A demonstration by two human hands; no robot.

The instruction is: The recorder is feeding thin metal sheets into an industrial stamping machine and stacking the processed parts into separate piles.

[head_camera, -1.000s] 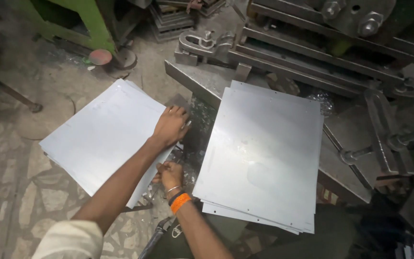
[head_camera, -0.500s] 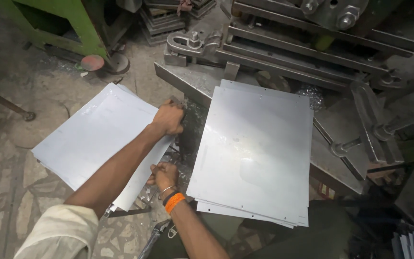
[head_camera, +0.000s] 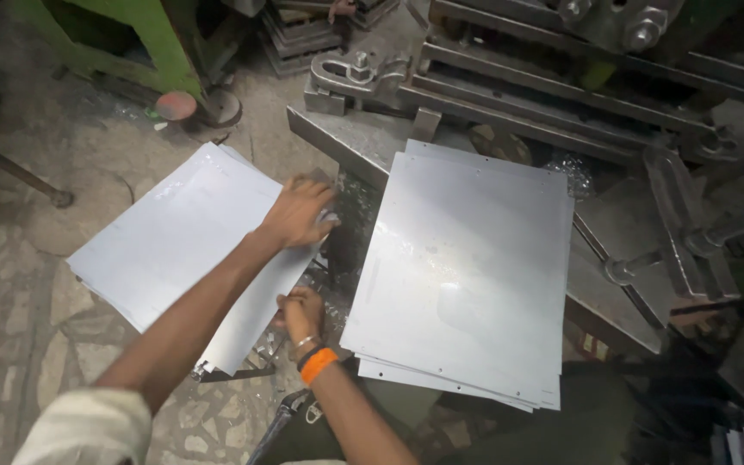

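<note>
Two hands on the left sheet stack (head_camera: 174, 250), long axis up-right: left hand (head_camera: 299, 213) flat, right hand (head_camera: 303, 312) grip unclear.

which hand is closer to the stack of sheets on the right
Right. The right hand sits just beside the right stack of sheets, near its lower left edge; the left hand rests on the left stack.

My left hand (head_camera: 299, 213) covers the right edge of the left sheet stack (head_camera: 187, 250), so my grip there is hidden. My right hand's (head_camera: 303, 314) fingertips vanish below that stack. Beyond the right sheet stack (head_camera: 467, 267), the green machine (head_camera: 122, 43) is cut off by the top edge.
</note>
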